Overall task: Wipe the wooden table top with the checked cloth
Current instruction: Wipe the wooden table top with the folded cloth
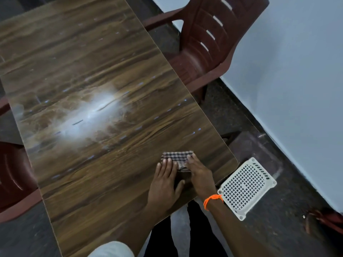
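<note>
A small folded checked cloth lies flat on the wooden table top, close to the near right corner. My left hand lies flat with straight fingers, the fingertips on the cloth's left part. My right hand, with an orange thread on its wrist, lies on the cloth's right part with its fingers pressing down. Both hands cover the near half of the cloth. A bright glare shows on the middle of the table top.
A dark red plastic chair stands at the table's far right side, and part of another at the left. A white perforated stool sits on the dark floor beside the near right corner. A pale wall runs along the right.
</note>
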Demonstrator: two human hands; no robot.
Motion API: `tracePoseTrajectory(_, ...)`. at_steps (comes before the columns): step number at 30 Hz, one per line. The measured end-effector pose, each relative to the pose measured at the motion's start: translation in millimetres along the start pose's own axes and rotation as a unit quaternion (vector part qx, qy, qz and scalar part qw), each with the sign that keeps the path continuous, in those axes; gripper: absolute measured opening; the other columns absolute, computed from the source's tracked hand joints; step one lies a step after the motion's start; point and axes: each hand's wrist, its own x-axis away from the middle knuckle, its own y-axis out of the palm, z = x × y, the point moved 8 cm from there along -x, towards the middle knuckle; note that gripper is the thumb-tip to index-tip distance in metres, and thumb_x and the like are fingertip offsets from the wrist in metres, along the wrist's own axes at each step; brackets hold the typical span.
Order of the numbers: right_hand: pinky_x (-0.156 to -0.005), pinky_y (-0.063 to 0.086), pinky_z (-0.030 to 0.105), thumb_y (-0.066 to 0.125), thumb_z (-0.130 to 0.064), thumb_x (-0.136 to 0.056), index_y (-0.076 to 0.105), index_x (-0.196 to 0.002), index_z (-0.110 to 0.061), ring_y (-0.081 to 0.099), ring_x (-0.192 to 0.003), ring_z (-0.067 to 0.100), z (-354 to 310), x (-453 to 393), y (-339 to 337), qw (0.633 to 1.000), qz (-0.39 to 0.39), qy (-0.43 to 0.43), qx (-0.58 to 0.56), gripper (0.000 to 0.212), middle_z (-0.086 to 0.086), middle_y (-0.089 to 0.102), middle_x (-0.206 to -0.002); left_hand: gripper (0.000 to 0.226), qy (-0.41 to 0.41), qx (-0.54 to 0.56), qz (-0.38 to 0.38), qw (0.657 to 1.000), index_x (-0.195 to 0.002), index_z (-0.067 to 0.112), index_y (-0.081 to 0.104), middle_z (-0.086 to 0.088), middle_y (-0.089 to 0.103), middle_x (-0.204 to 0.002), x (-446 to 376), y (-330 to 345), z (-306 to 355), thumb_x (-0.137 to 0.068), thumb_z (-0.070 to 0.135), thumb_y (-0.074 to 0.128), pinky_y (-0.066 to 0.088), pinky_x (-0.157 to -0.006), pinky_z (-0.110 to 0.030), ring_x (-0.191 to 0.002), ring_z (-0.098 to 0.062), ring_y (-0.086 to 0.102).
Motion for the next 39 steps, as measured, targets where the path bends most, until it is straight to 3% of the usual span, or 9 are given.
tracePoseTrajectory(6,-0.103,0.045,0.035,0.061,0.01,-0.082,0.069,-0.111,0.001,0.054,-0.124,0.027,35,-45,-29,0.997,0.057,0.045,0.01,0.032,0.016,0.064,-0.124,0.072,0.029,-0.028,-0.006,0.999,-0.158,0.007,0.027,-0.014,0.022,-0.166,-69,-12,27,-0.103,0.053,0.033,0.001,-0.128,-0.043,-0.156,-0.024,0.005)
tracePoseTrajectory(13,-0.106,0.043,0.037,0.059,0.013,-0.078,0.069,-0.107,0.001,0.047,-0.13,0.028,6,-83,1,0.999,0.031,0.029,-0.034,0.033,0.016,0.061,-0.128,0.075,-0.033,-0.063,0.001,0.998,-0.158,0.002,0.021,-0.018,0.02,-0.165,-74,-27,-12,-0.105,0.054,0.03,0.006,-0.127,-0.045,-0.156,-0.024,0.005)
tracePoseTrajectory(17,-0.107,0.041,0.035,0.06,0.012,-0.08,0.067,-0.114,-0.002,0.046,-0.131,0.026,-1,-47,9,0.999,0.021,-0.004,-0.034,0.037,0.012,0.061,-0.129,0.068,-0.023,-0.026,-0.003,0.999,-0.161,0.019,0.019,-0.011,0.017,-0.167,-41,-21,-18,-0.106,0.059,0.024,0.007,-0.127,-0.046,-0.157,-0.019,-0.003)
tracePoseTrajectory(20,-0.106,0.042,0.033,0.061,0.01,-0.082,0.065,-0.118,-0.004,0.046,-0.132,0.023,18,-22,0,0.999,0.03,0.021,-0.021,0.039,0.01,0.062,-0.129,0.064,0.001,-0.003,-0.026,1.0,-0.161,0.029,0.015,-0.008,0.012,-0.169,-35,-8,1,-0.106,0.061,0.02,0.006,-0.127,-0.046,-0.156,-0.016,-0.009)
tracePoseTrajectory(24,-0.106,0.042,0.037,0.062,0.007,-0.084,0.064,-0.119,-0.001,0.046,-0.131,0.024,51,-19,-28,0.993,0.079,0.088,-0.012,0.036,0.015,0.06,-0.129,0.07,0.037,-0.021,-0.043,0.998,-0.161,0.019,0.017,-0.009,0.015,-0.168,-66,-1,40,-0.105,0.063,0.015,0.002,-0.127,-0.042,-0.156,-0.017,-0.005)
tracePoseTrajectory(27,-0.11,0.039,0.038,0.057,0.005,-0.087,0.063,-0.118,-0.005,0.037,-0.138,0.022,66,-44,-44,0.99,0.091,0.105,-0.007,0.034,0.012,0.051,-0.141,0.078,0.035,-0.043,-0.051,0.997,-0.16,0.007,0.014,-0.012,0.013,-0.168,-104,-7,58,-0.104,0.062,0.01,0.001,-0.128,-0.042,-0.156,-0.02,-0.001)
tracePoseTrajectory(30,-0.114,0.032,0.034,0.053,0.009,-0.085,0.059,-0.127,-0.008,0.031,-0.141,0.022,67,-73,-50,0.991,0.092,0.097,-0.017,0.045,0.01,0.044,-0.147,0.082,0.033,-0.081,-0.064,0.994,-0.16,0.003,0.012,-0.014,0.013,-0.168,-135,-15,59,-0.101,0.061,0.005,0.0,-0.127,-0.043,-0.156,-0.022,0.002)
tracePoseTrajectory(37,-0.115,0.03,0.033,0.052,0.005,-0.089,0.059,-0.128,-0.005,0.02,-0.146,0.022,46,-92,-28,0.998,0.023,0.049,-0.016,0.041,0.008,0.044,-0.147,0.077,0.016,-0.073,-0.051,0.996,-0.16,0.006,0.017,-0.012,0.017,-0.167,-127,-33,30,-0.105,0.06,0.017,0.0,-0.127,-0.041,-0.156,-0.02,0.004)
tracePoseTrajectory(39,-0.115,0.026,0.027,0.051,0.004,-0.089,0.059,-0.128,-0.005,0.019,-0.146,0.021,43,-75,-23,0.999,0.014,0.043,-0.01,0.04,0.007,0.044,-0.147,0.078,0.021,-0.049,-0.054,0.997,-0.16,0.008,0.016,-0.01,0.015,-0.167,-105,-30,30,-0.104,0.062,0.013,0.0,-0.128,-0.041,-0.156,-0.018,0.0)
